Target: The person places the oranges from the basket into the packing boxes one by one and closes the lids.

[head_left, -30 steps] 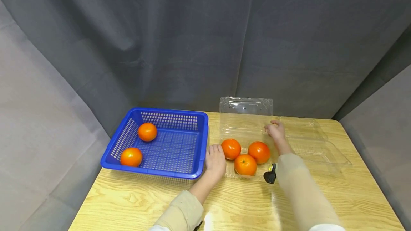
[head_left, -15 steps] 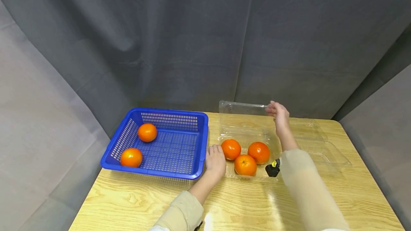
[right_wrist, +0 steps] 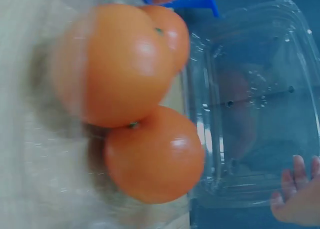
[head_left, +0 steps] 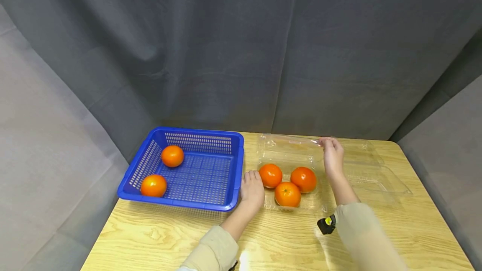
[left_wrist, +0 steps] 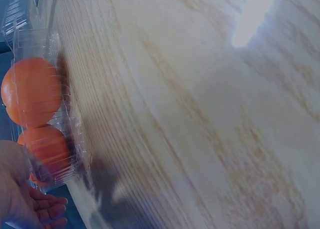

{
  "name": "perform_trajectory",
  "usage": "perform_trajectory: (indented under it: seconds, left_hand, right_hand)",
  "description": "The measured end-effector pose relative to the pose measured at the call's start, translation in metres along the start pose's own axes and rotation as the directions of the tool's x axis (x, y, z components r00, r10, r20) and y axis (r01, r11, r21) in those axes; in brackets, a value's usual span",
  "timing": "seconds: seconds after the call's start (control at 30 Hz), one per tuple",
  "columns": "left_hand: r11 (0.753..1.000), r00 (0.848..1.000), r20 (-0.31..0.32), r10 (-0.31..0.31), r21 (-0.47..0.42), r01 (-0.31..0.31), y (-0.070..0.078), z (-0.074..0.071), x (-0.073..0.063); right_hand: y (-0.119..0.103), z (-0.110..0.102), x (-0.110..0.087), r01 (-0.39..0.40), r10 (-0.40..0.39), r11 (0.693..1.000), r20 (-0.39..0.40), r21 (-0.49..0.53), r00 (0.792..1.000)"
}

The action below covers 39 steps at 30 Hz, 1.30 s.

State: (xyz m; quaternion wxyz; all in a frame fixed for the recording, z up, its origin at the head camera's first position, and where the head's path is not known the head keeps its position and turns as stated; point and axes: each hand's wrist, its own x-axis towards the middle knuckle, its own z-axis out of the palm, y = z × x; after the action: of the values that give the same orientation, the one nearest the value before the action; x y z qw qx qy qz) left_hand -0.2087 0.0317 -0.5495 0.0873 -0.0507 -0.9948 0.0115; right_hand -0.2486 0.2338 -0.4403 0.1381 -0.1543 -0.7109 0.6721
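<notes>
A clear plastic clamshell box (head_left: 312,204) stands on the table with three oranges in its base: a front orange (head_left: 288,194), a left orange (head_left: 270,175) and a right orange (head_left: 303,179). Its hinged lid (head_left: 290,147) leans low toward the back. My left hand (head_left: 252,188) rests against the box's left side, beside the basket; the left wrist view shows its thumb at the box corner and loosely bent fingers (left_wrist: 49,206). My right hand (head_left: 333,156) touches the lid's far right corner. In the right wrist view its fingers (right_wrist: 299,171) look extended over the lid.
A blue plastic basket (head_left: 188,202) stands left of the box, holding a rear orange (head_left: 172,156) and a near orange (head_left: 153,185). Another clear clamshell box (head_left: 376,179) lies unfolded at the right. A grey curtain (head_left: 226,53) hangs behind the table.
The lid has tipped from upright down toward the back. My right hand rose to the lid's corner, then lowered with it. My left hand has stayed in place.
</notes>
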Motion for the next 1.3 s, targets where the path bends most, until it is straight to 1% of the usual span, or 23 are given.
perform_trajectory:
  seconds: [0.1, 0.23, 0.37, 0.47, 0.53, 0.63, 0.73, 0.8, 0.87, 0.9, 0.93, 1.0, 1.07, 1.2, 1.23, 1.3]
  left_hand:
    - [1.0, 1.0, -0.018, -0.006, -0.014, 0.006, -0.001, 0.003, 0.0]
    - [0.999, 0.999, -0.054, -0.008, -0.049, 0.005, -0.003, 0.005, -0.002]
    - [0.996, 0.996, -0.095, 0.002, -0.092, -0.011, -0.005, 0.006, -0.003]
    - [0.993, 0.991, -0.134, 0.015, -0.117, -0.03, -0.006, 0.008, -0.004]
    - [0.99, 0.986, -0.164, 0.025, -0.132, -0.047, -0.007, 0.009, -0.004]
    - [0.987, 0.977, -0.204, 0.055, -0.137, -0.084, -0.01, 0.011, -0.005]
    - [0.983, 0.966, -0.231, 0.115, -0.112, -0.143, -0.012, 0.014, -0.006]
    - [0.975, 0.962, -0.238, 0.134, -0.141, -0.17, -0.014, 0.016, -0.007]
    - [0.957, 0.964, -0.236, 0.121, -0.229, -0.176, -0.015, 0.017, -0.007]
    - [0.939, 0.968, -0.232, 0.1, -0.3, -0.169, -0.015, 0.018, -0.007]
    - [0.913, 0.971, -0.229, 0.076, -0.375, -0.16, -0.016, 0.018, -0.008]
    - [0.847, 0.975, -0.218, 0.028, -0.512, -0.139, -0.016, 0.019, -0.008]
    - [0.778, 0.975, -0.221, -0.008, -0.614, -0.133, -0.017, 0.021, -0.009]
    - [0.663, 0.97, -0.234, -0.063, -0.736, -0.135, -0.018, 0.024, -0.01]
    - [0.634, 0.97, -0.229, -0.078, -0.763, -0.129, -0.018, 0.024, -0.011]
    - [0.551, 0.973, -0.203, -0.112, -0.827, -0.109, -0.019, 0.026, -0.012]
  right_hand:
    - [-0.002, 0.0, -0.018, 0.038, -0.038, 0.999, -0.014, 0.016, 0.999]
    - [0.003, -0.001, -0.037, 0.129, -0.127, 0.991, -0.051, 0.033, 0.991]
    - [0.018, -0.002, -0.049, 0.229, -0.221, 0.97, -0.098, 0.085, 0.97]
    - [0.029, -0.003, -0.057, 0.279, -0.264, 0.954, -0.129, 0.113, 0.956]
    - [0.035, -0.003, -0.062, 0.286, -0.267, 0.951, -0.15, 0.12, 0.952]
    - [0.045, -0.003, -0.071, 0.268, -0.247, 0.957, -0.178, 0.111, 0.953]
    - [0.053, -0.004, -0.08, 0.247, -0.225, 0.963, -0.19, 0.105, 0.956]
    - [0.058, -0.005, -0.085, 0.238, -0.215, 0.966, -0.195, 0.099, 0.957]
    - [0.064, -0.006, -0.09, 0.219, -0.201, 0.972, -0.187, 0.084, 0.962]
    - [0.067, -0.007, -0.092, 0.212, -0.195, 0.974, -0.187, 0.075, 0.963]
    - [0.071, -0.008, -0.094, 0.203, -0.188, 0.977, -0.185, 0.067, 0.965]
    - [0.08, -0.011, -0.095, 0.192, -0.18, 0.98, -0.177, 0.05, 0.968]
    - [0.091, -0.013, -0.094, 0.174, -0.166, 0.984, -0.174, 0.036, 0.971]
    - [0.11, -0.017, -0.092, 0.125, -0.124, 0.992, -0.16, -0.005, 0.979]
    - [0.113, -0.017, -0.092, 0.116, -0.116, 0.993, -0.158, -0.009, 0.981]
    - [0.117, -0.017, -0.093, 0.11, -0.112, 0.994, -0.156, -0.017, 0.981]
